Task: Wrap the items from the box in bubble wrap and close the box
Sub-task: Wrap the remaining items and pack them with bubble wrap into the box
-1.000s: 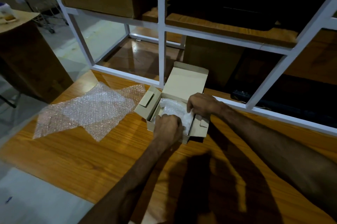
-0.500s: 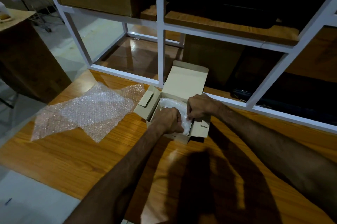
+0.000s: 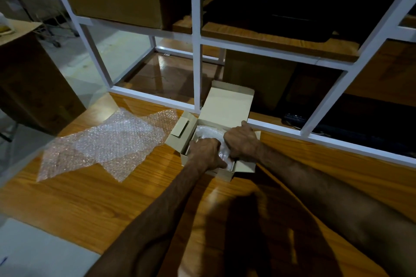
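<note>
Wooden table (image 3: 112,204) fills the view, white shelf frame (image 3: 195,51) rising behind it. A loose sheet of bubble wrap (image 3: 108,143) lies flat on the left, well apart from the hands. The small cardboard box (image 3: 227,105) sits open, lid tilted up at the back. Inside it, the bubble-wrapped item (image 3: 208,132). Left hand (image 3: 206,152) and right hand (image 3: 242,141) are both down on it, fingers curled into the wrap; the fingertips themselves are hidden, so I cannot tell whether they pinch.

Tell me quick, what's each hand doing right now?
Left hand: fingers curled, pressing the wrapped bundle inside the box.
Right hand: curled on the same bundle.
</note>
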`<state>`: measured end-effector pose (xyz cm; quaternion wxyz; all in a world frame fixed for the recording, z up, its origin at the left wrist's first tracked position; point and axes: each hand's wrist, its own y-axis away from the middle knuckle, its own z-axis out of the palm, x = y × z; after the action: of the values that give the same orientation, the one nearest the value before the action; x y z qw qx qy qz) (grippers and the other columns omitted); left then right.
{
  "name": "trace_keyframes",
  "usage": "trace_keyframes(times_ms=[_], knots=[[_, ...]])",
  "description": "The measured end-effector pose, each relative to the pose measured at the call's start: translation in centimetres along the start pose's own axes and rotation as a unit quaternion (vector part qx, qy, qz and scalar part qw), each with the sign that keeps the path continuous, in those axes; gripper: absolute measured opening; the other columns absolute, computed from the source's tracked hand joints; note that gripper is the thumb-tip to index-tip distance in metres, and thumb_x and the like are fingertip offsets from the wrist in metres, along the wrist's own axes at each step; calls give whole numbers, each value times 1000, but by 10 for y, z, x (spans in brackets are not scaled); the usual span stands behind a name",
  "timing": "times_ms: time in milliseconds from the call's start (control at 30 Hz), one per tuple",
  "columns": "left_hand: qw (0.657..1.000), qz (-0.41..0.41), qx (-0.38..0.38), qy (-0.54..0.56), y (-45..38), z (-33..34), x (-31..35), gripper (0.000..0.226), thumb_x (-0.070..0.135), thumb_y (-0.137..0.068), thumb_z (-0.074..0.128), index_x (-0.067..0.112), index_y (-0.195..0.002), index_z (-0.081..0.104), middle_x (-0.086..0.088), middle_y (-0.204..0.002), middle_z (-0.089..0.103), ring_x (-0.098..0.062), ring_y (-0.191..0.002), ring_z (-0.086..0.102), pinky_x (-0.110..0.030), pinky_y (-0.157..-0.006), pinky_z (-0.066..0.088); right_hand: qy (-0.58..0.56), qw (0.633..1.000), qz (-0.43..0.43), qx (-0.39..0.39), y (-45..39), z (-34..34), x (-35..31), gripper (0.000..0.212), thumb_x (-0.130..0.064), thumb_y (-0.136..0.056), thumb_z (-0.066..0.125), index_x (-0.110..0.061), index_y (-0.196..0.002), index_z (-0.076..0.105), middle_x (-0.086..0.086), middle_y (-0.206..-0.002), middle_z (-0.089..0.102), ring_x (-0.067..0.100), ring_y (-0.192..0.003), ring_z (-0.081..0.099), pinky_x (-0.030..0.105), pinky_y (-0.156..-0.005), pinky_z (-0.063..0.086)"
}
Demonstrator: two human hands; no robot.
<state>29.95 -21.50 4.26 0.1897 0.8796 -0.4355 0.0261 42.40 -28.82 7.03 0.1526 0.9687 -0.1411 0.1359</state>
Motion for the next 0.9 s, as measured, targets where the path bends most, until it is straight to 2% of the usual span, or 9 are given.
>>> trace_keyframes(times_ms=[67,133,267,367,500,567,700,833,900], knots=[[1000,10,13,-1,4,-2,-3,91,72,-79,74,19,-149,49,-13,-153,52,-33,-145,43,-54,-126,22,-38,999,10,1,8,0,6,38,-57,-84,76,-23,-84,60,1,-94,71,24,-105,66,53,-112,30],[998,33,52,1,10,-2,-8,74,73,-77,75,22,-129,65,-8,-135,66,-30,-133,53,-54,-120,31,-54,998,17,-4,14,3,10,42,-59,-83,75,-23,-72,56,-4,-76,60,25,-99,63,52,-104,31],[996,27,88,5,20,-1,-16,55,73,-72,80,27,-101,72,1,-109,73,-22,-112,62,-52,-109,42,-64,997,31,-25,21,8,6,49,-71,-79,72,-25,-72,58,-6,-72,54,23,-97,55,51,-97,29],[996,14,86,-4,21,-3,-11,61,74,-73,79,26,-110,71,-2,-119,72,-23,-119,61,-54,-113,39,-103,992,40,-65,19,5,10,57,-80,-73,72,-25,-71,60,-9,-74,56,21,-99,53,55,-104,28],[999,-26,25,-11,18,-5,-2,96,77,-77,74,23,-152,46,-10,-156,49,-30,-146,42,-56,-126,23,-107,990,49,-75,17,3,7,65,-85,-62,75,-23,-71,60,-8,-76,58,24,-103,58,60,-110,27],[999,-28,36,-21,15,-5,1,90,75,-75,77,23,-144,54,-9,-150,56,-30,-142,47,-57,-123,28,-97,992,53,-64,17,4,3,66,-84,-61,78,-22,-70,54,-4,-85,63,26,-111,59,60,-111,26],[997,-38,61,-29,11,2,2,81,71,-75,79,22,-136,61,-8,-142,62,-30,-136,52,-55,-120,35,-94,991,67,-72,15,5,0,70,-82,-62,79,-23,-94,60,3,-112,70,29,-123,55,59,-115,24],[997,-30,77,12,6,13,-6,77,69,-75,80,21,-134,63,-7,-137,65,-29,-131,56,-53,-114,43,-84,990,81,-81,14,2,-7,77,-73,-67,83,-19,-119,64,5,-121,70,31,-128,54,62,-119,20],[996,-4,74,57,5,11,-13,61,59,-77,84,19,-120,69,-6,-124,71,-26,-118,64,-47,-104,53,-86,987,90,-101,15,0,-9,81,-73,-67,83,-18,-123,63,6,-126,69,31,-131,51,63,-120,20]])
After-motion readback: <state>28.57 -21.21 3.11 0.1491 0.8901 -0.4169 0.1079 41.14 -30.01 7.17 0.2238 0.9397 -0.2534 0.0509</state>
